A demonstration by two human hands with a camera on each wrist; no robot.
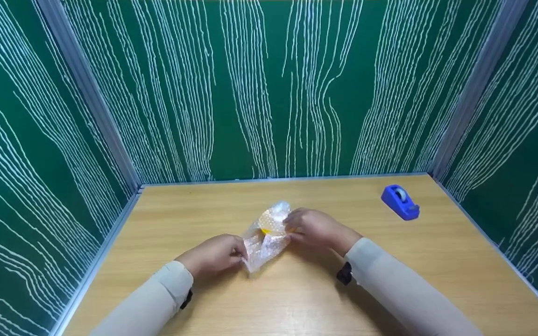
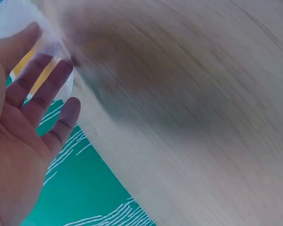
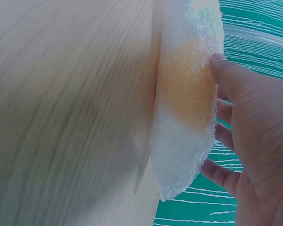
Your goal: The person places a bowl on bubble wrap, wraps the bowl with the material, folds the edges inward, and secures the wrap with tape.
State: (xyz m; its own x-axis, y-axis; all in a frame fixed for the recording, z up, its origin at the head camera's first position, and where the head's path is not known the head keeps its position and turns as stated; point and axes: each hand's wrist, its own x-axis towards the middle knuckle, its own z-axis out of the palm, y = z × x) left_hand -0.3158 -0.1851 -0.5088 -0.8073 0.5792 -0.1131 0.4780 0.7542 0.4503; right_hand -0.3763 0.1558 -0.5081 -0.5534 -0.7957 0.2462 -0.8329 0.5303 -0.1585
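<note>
Bubble wrap [image 1: 271, 247] with a yellow thing [image 1: 265, 231] inside it lies between the two hands, on or just above the table [image 1: 189, 205]; both hands touch it, so neither is plainly the nearer one. Its long axis runs at a slant: the near end is just beside the fingertips of the left hand [image 1: 217, 253], and the far end reaches a little past the fingertips of the right hand [image 1: 318, 228], on their left side. This slant seems the relation that matters most, because the hands sit on opposite long edges, the left one at the near part and the right one at the far part. The left hand is partly closed; its thumb and fingers appear to pinch the edge, while the little finger stands free. The right hand is also partly closed and grips the opposite edge, thumb on one face and fingers behind. What the yellow thing is, I cannot tell. A blue tape dispenser [image 1: 400, 205] stands beyond the right hand and to its right, well apart from both hands.
</note>
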